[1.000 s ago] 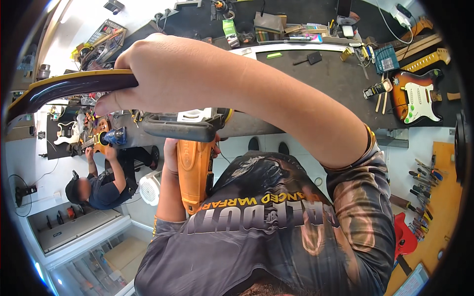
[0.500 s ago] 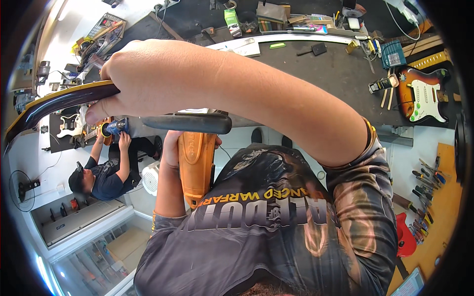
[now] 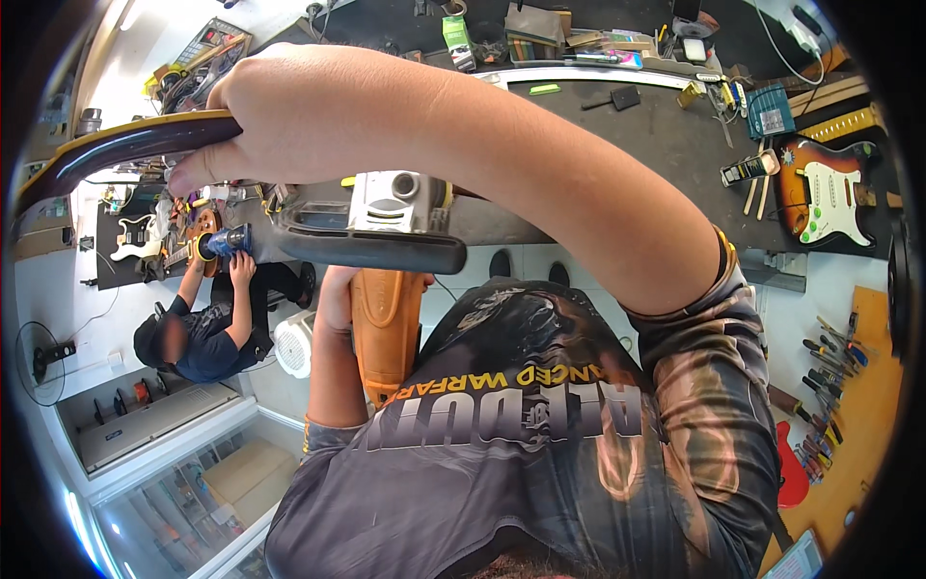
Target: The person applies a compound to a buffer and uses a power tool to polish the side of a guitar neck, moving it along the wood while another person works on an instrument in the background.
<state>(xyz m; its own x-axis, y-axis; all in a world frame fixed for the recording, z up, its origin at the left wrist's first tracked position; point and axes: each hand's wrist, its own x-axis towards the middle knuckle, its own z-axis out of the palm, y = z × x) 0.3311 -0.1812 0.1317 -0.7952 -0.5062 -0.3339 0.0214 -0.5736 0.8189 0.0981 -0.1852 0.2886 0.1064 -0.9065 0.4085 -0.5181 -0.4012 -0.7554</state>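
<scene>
From the right my right arm reaches across the view, and my right hand (image 3: 260, 111) is closed on a glossy dark curved piece with a yellowish edge (image 3: 125, 145), which looks like a guitar body seen edge-on. Lower down, my left hand (image 3: 337, 297) wraps round the orange body of a power polisher (image 3: 384, 333); fingertips show on its far side. The polisher's silver metal head (image 3: 395, 203) and black loop handle (image 3: 371, 251) lie just below my right forearm. Its working end is hidden behind that forearm.
Behind stands a dark workbench (image 3: 579, 145) with a sunburst guitar (image 3: 830, 193), a small bottle (image 3: 749, 168) and assorted tools. At left a co-worker (image 3: 207, 338) sits holding a blue power tool (image 3: 228, 241). A white round-fronted appliance (image 3: 294, 345) stands nearby; hand tools (image 3: 834, 376) hang at right.
My right hand and the guitar body have risen slightly. The polisher has shifted a little to the right and down, so its silver head now shows below my forearm.
</scene>
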